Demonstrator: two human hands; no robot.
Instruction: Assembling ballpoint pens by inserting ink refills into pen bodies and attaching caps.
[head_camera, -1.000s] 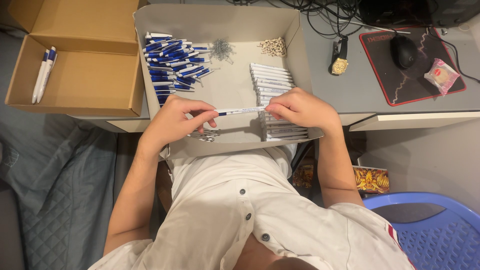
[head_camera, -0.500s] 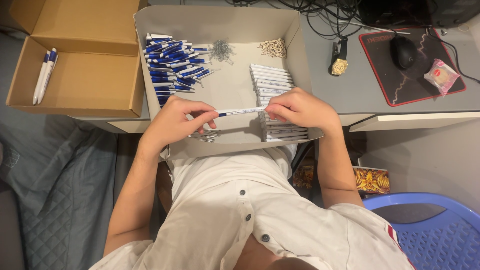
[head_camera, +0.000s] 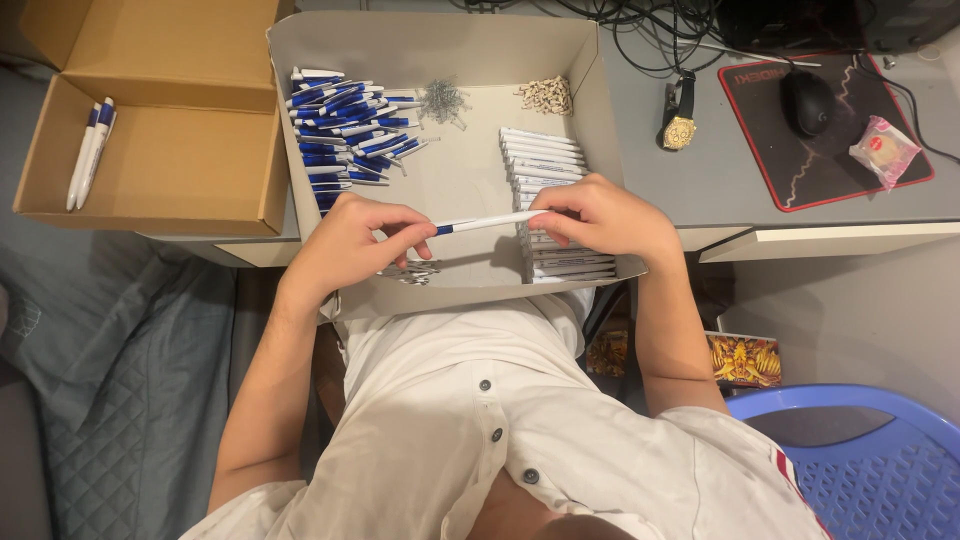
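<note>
Over the near edge of the grey tray box (head_camera: 330, 45), at six o'clock within it: one white pen with a blue end (head_camera: 487, 221), held level between both hands, left hand (head_camera: 352, 245) pinching the blue end, right hand (head_camera: 596, 215) closed on the white barrel. Stock judged unassembled: blue parts heap (head_camera: 345, 130) at ten o'clock, springs (head_camera: 441, 100) at twelve, small tan pieces (head_camera: 545, 95) at one, white barrels stack (head_camera: 545, 175) at three. Finished count appears low: two pens (head_camera: 88, 152) in the brown carton (head_camera: 150, 160) at nine o'clock, so most work remains.
</note>
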